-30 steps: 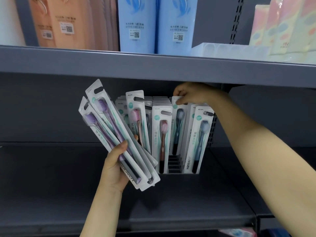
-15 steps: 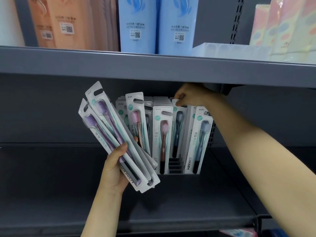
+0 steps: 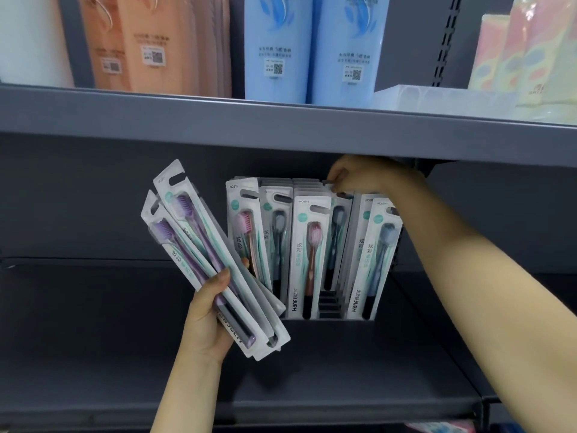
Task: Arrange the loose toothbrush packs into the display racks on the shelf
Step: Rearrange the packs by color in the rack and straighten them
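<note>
Since half a second ago, little is changing: the right hand (image 3: 359, 176) is staying at the top of the dark toothbrush pack (image 3: 335, 232) in the display rack (image 3: 327, 307), perhaps sitting a touch farther back and higher under the upper shelf (image 3: 281, 126), while the left hand (image 3: 209, 317) is keeping its fan of packs at the same tilt.

Right-hand fingers are curling round and pinching the top edge of that dark pack, which is standing upright in a far slot, behind the pink-brush pack (image 3: 309, 254) at the near front of the rack.

Left-hand fingers and thumb are gripping a bunch of loose purple toothbrush packs (image 3: 193, 245), fanned out and leaning left, just left of the rack and near its leftmost standing packs. Whether the fan is touching them is not clear.

Rack and packs are sitting on the lower shelf (image 3: 93, 339), beneath the upper one.
</note>
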Motion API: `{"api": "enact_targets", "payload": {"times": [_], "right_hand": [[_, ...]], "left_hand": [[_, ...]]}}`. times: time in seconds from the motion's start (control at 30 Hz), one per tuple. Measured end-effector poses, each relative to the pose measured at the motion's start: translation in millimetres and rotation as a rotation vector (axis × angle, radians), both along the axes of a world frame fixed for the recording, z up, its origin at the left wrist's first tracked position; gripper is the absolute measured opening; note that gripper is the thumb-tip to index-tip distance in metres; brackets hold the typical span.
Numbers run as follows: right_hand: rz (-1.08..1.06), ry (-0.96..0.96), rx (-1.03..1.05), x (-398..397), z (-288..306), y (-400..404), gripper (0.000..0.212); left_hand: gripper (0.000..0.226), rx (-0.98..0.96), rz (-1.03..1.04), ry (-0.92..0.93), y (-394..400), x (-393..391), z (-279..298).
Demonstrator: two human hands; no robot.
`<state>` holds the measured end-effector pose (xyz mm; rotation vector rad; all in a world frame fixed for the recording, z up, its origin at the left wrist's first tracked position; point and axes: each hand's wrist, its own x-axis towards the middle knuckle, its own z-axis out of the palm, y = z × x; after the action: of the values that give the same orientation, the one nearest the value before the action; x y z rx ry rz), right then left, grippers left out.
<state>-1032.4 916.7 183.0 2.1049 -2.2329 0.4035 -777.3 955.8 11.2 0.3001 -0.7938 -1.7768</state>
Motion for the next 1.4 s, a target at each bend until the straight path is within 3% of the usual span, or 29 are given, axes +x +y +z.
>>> {"api": "enact_targets", "payload": {"times": [0.17,0.3,0.37,0.57,1.0,1.27,1.4], "right_hand": [[0.083,-0.153,-0.207,29.1,-3.5,8.6,0.029],[0.208,-0.184,-0.264,68.7,-9.5,18.0,0.022],[0.234,-0.205,-0.258,83.4,-13.6,18.4,0.030],[0.172,-0.019,-0.290,94.1,-32.1,13.0,0.028],[0.093,0.030,-0.348,98.7,-36.0,7.8,0.021],[0.152,-0.143,-0.288,97.2,-26.7,10.7,0.018],[0.196,-0.333,-0.273,94.6,-16.8,13.0,0.017]], "left_hand": [[0.059,0.003,0.015,-0.013,-2.4,9.4,-1.4],[0.058,-0.022,0.034,-0.037,-7.4,14.9,-1.4],[0.059,-0.003,0.027,-0.022,-8.4,18.0,-2.7],[0.058,0.036,-0.066,0.061,-7.1,23.2,-6.9],[0.057,0.017,-0.085,0.082,-8.7,29.1,-5.8],[0.056,0.016,-0.074,0.048,-14.1,31.7,-9.7],[0.053,0.013,-0.066,0.064,-11.1,31.3,-5.9]]}}
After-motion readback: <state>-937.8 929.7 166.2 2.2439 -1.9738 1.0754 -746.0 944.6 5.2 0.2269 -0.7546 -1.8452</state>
